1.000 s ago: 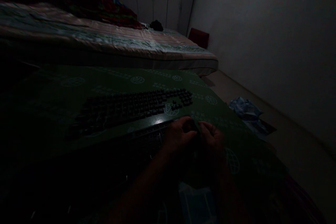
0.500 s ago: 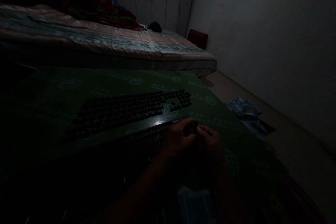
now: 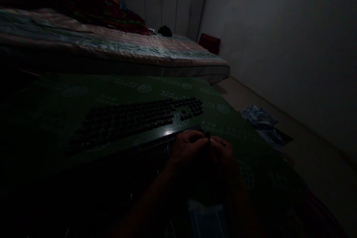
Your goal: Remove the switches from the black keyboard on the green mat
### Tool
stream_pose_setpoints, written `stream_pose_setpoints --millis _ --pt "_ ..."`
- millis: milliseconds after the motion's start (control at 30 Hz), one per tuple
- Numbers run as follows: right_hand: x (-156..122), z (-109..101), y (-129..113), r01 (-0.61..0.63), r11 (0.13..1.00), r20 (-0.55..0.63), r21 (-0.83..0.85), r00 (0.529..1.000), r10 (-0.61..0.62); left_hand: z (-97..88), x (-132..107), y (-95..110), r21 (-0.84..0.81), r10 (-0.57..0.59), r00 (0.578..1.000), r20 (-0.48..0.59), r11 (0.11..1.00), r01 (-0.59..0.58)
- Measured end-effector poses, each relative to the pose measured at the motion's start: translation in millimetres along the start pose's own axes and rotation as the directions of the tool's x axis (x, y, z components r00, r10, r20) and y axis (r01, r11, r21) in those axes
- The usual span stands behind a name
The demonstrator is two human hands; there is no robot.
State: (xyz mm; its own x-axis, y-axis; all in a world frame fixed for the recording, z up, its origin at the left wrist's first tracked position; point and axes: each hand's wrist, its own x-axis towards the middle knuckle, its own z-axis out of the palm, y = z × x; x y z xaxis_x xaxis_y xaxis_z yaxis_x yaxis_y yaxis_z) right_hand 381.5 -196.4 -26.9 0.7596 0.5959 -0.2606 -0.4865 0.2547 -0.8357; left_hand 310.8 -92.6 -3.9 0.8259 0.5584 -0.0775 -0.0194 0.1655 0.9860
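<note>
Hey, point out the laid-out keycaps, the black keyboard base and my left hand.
Keycaps (image 3: pixel 136 116): head view, a middle row.
Keyboard base (image 3: pixel 147 156): head view, dark upper face.
Left hand (image 3: pixel 187 146): head view, its back.

Both hands of the wearer, left hand (image 3: pixel 188 148) and right hand (image 3: pixel 223 152), are bare. Left forearm (image 3: pixel 156 193) and right forearm (image 3: pixel 242 200) are likewise uncovered along their visible length, broadening from wrist toward the lower edge of view. One small dark mark (image 3: pixel 224 143) noted on a right-hand finger; whether ring or shadow cannot be determined. Lighting is poor: skin texture, nails and finer markings on either limb are indistinct.
</note>
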Motion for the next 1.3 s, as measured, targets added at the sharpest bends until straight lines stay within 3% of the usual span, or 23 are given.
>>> stream_pose_setpoints --millis 367,567,667,767,867,1133,1300 --pt "-1 -1 4 0.025 0.991 -0.054 -0.135 0.998 -0.033 -3.6 2 -1 0.168 0.001 1.000 -0.012 0.986 0.001" --pt "-3 5 -1 0.032 0.965 -0.099 -0.259 0.993 -0.059 -6.6 4 -5 0.175 0.008 1.000 0.017 0.984 -0.011" --pt "-7 9 -9 0.085 0.885 -0.086 -0.458 0.986 -0.140 -7.5 6 -5 0.156 0.020 1.000 0.024 0.987 -0.024" --pt "-11 11 -19 0.128 0.722 -0.097 -0.680 0.960 -0.262 -8.1 7 -6 0.120 0.011 1.000 0.000 0.993 -0.011" --pt "-12 12 -29 0.136 0.617 -0.106 -0.775 0.934 -0.340 -9.7 8 -6 0.097 0.000 0.999 -0.035 0.995 0.003" --pt "7 5 -27 0.117 0.580 -0.089 -0.806 0.945 -0.315 -15.6 10 -2 0.179 0.034 0.995 -0.089 0.984 -0.018" --pt "12 -4 -26 0.083 0.489 -0.079 -0.868 0.951 -0.301 -16.2 11 3 0.232 0.043 0.994 -0.101 0.973 -0.018"
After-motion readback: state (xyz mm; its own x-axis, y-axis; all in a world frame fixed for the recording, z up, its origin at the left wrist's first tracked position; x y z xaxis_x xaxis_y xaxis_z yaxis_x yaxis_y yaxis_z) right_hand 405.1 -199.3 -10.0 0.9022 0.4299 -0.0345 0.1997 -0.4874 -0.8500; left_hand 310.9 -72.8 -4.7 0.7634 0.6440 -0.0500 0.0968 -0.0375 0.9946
